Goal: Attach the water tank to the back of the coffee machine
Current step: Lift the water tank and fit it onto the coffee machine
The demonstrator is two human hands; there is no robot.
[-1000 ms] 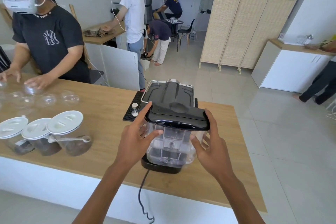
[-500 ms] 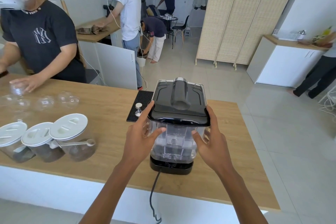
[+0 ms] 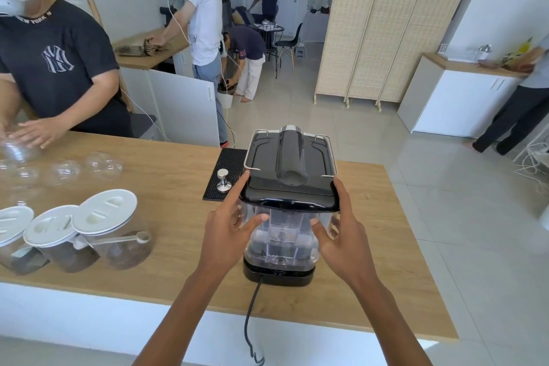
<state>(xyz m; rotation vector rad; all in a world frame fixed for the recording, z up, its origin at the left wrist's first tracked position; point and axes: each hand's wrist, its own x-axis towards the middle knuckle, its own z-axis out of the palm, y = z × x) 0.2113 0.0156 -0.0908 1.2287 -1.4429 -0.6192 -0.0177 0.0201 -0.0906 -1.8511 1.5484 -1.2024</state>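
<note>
The black coffee machine (image 3: 291,157) stands on the wooden counter (image 3: 166,187) with its back toward me. A clear plastic water tank (image 3: 282,235) with a black lid (image 3: 289,197) sits upright against that back, on the machine's black base. My left hand (image 3: 227,226) grips the tank's left side, thumb on its front and forefinger along the lid's edge. My right hand (image 3: 341,226) holds the right side the same way. A black power cord (image 3: 251,315) runs from the base over the counter's near edge.
Left of the machine lie a black mat (image 3: 225,169) with a steel tamper (image 3: 223,181), three white-lidded jars (image 3: 110,229) and clear glass cups (image 3: 101,165). A person in a black shirt (image 3: 56,68) works across the counter. Other people, cabinets and a folding screen (image 3: 383,38) stand behind.
The tank has settled lower and closer against the machine's back, and both hands stay on its sides. The camera has tilted, so the machine shows more from above.
</note>
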